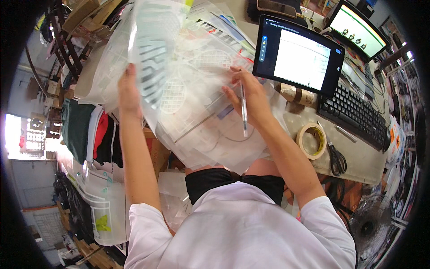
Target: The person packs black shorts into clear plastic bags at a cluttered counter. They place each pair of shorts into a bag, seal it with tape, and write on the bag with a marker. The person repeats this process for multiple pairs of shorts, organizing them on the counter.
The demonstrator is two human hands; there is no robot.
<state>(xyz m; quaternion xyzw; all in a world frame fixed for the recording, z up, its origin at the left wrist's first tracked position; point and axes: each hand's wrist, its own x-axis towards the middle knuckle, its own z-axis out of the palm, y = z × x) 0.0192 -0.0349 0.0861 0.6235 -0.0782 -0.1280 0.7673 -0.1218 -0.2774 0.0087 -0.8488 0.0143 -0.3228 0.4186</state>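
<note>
Translucent printed plastic sheets (190, 125), apparently mid-leafing.
Between our left hand (129, 92), gripping one, and right hand (251, 96), loosely holding slim clear pen (244, 112); turning likely needs steadiness.

On the pale flat counter (365, 168), translucent plastic sheets (192, 130) are laid left; at right, black-handled metal scissors (333, 151) are placed beside a round beige tape roll (301, 140), with a long black keyboard (354, 114) and a rectangular black tablet (298, 56) set farther.
</note>
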